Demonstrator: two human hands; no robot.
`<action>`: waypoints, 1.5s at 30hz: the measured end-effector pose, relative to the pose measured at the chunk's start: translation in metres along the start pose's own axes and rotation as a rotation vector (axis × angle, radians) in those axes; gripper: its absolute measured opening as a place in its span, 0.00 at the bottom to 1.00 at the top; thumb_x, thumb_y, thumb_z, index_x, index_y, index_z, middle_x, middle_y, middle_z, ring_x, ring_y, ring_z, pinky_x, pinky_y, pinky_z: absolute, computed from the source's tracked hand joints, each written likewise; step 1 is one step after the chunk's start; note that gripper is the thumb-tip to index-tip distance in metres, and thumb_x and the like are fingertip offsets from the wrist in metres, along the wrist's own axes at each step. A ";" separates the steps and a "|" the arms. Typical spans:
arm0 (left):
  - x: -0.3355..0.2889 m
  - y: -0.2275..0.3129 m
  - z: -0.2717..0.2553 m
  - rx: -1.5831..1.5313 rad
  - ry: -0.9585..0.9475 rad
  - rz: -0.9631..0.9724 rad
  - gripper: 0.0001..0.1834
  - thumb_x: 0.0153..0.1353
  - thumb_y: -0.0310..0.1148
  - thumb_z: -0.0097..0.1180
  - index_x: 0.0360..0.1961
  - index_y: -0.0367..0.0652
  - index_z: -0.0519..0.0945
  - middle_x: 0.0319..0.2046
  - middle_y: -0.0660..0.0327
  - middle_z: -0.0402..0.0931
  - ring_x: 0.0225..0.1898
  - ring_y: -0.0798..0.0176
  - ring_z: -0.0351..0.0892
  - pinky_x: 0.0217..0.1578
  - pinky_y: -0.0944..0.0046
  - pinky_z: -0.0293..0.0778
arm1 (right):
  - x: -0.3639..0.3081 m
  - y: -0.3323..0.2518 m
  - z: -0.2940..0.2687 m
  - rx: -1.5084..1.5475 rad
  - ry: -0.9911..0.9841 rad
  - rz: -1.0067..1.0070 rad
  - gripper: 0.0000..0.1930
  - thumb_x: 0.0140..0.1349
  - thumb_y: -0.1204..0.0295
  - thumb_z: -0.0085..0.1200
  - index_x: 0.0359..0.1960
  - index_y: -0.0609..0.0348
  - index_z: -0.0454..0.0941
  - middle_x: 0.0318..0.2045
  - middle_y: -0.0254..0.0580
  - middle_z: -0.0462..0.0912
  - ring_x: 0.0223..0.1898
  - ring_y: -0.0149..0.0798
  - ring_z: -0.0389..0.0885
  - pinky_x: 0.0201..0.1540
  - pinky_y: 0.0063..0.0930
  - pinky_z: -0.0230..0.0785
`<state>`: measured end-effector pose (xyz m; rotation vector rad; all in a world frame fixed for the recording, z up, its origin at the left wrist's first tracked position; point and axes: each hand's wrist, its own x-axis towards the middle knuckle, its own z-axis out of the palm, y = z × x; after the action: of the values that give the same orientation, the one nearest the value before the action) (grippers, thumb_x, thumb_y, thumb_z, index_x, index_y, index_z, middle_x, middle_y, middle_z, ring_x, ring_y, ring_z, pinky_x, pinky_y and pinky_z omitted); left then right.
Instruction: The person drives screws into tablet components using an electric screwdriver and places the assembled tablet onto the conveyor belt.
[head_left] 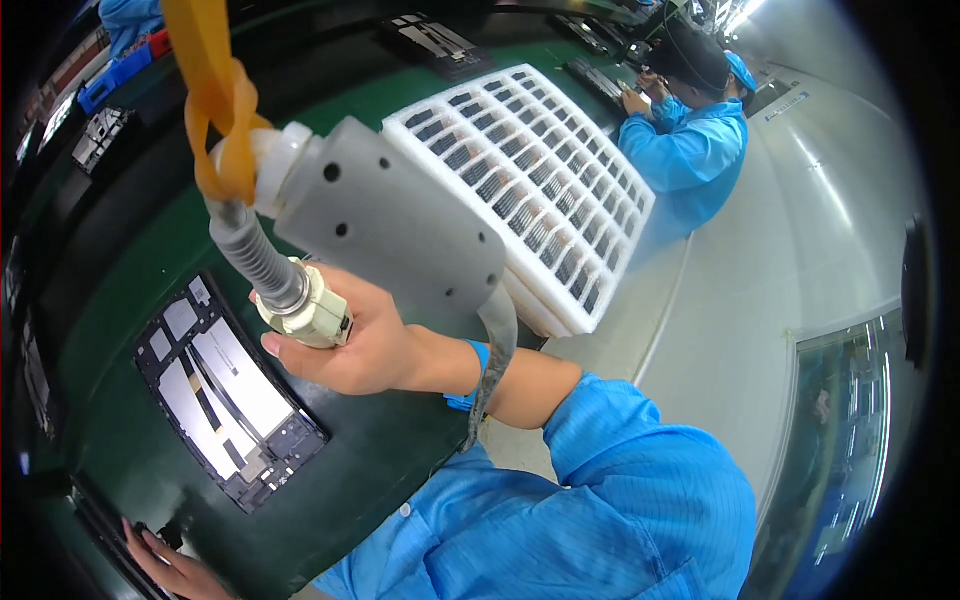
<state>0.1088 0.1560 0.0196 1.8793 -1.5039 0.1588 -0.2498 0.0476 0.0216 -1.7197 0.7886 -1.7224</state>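
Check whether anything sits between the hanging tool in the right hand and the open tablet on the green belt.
Nothing visible does. The right hand grips the grey tool by its hose fitting, just right of the open tablet; only bare green belt shows between them.

One head-worn fisheye view looks steeply down, close over the green bench [130,300], tilted, edges bending toward the rim.

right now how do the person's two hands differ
The right hand is raised mid-picture, its fingers wrapped around the cream collar of the grey hanging tool; the left hand lies low at the bottom edge, flat by the dark tray and holding nothing. The right wrist wears a blue strap; the left wrist is out of view. Both are bare.
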 end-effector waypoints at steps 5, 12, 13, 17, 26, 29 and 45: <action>0.027 -0.008 0.024 -0.514 -0.276 -0.208 0.13 0.70 0.24 0.53 0.54 0.34 0.77 0.50 0.57 0.78 0.49 0.67 0.77 0.51 0.68 0.72 | 0.002 0.000 0.008 -0.085 -0.018 0.032 0.19 0.55 0.78 0.66 0.49 0.62 0.78 0.37 0.36 0.81 0.31 0.27 0.78 0.34 0.24 0.72; 0.089 0.106 0.108 -0.741 -0.519 -0.042 0.12 0.58 0.27 0.66 0.40 0.32 0.80 0.28 0.65 0.79 0.31 0.75 0.74 0.33 0.69 0.71 | 0.002 -0.017 -0.003 0.078 0.142 0.415 0.16 0.55 0.84 0.64 0.46 0.65 0.77 0.32 0.36 0.80 0.30 0.24 0.78 0.31 0.21 0.71; 0.097 0.120 0.117 -0.686 -0.574 -0.035 0.12 0.58 0.27 0.66 0.40 0.31 0.80 0.25 0.65 0.77 0.29 0.76 0.73 0.30 0.70 0.69 | 0.002 -0.017 -0.003 0.152 0.178 0.393 0.17 0.55 0.85 0.63 0.46 0.66 0.77 0.33 0.36 0.80 0.31 0.25 0.78 0.32 0.21 0.72; 0.102 0.125 0.166 -0.675 -0.513 0.102 0.13 0.56 0.30 0.67 0.39 0.33 0.83 0.24 0.60 0.76 0.28 0.66 0.74 0.31 0.65 0.69 | 0.001 -0.024 -0.005 0.059 0.112 0.386 0.15 0.56 0.84 0.63 0.46 0.65 0.76 0.35 0.38 0.81 0.32 0.26 0.79 0.34 0.21 0.73; 0.109 0.132 0.187 -0.522 -0.489 0.320 0.12 0.58 0.25 0.63 0.41 0.28 0.82 0.33 0.53 0.73 0.37 0.54 0.76 0.41 0.63 0.71 | -0.004 -0.008 -0.010 -0.128 0.036 0.193 0.17 0.56 0.79 0.65 0.47 0.64 0.78 0.32 0.32 0.80 0.32 0.23 0.76 0.35 0.20 0.70; 0.114 0.129 0.191 -0.555 -0.546 0.303 0.12 0.58 0.26 0.63 0.40 0.29 0.82 0.33 0.53 0.74 0.36 0.54 0.76 0.41 0.63 0.71 | 0.000 -0.009 -0.008 -0.165 0.009 0.211 0.16 0.55 0.79 0.65 0.46 0.63 0.78 0.33 0.33 0.80 0.31 0.23 0.75 0.34 0.20 0.69; 0.131 0.118 0.216 -0.627 -0.692 0.262 0.11 0.58 0.28 0.64 0.37 0.28 0.81 0.29 0.57 0.75 0.32 0.62 0.76 0.37 0.66 0.70 | 0.012 0.018 -0.013 -0.113 0.026 0.145 0.20 0.55 0.83 0.64 0.49 0.64 0.74 0.43 0.38 0.80 0.37 0.25 0.80 0.33 0.18 0.73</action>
<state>-0.0254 -0.0843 -0.0208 1.2629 -1.9432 -0.8305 -0.2630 0.0264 0.0160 -1.6720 1.0144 -1.6323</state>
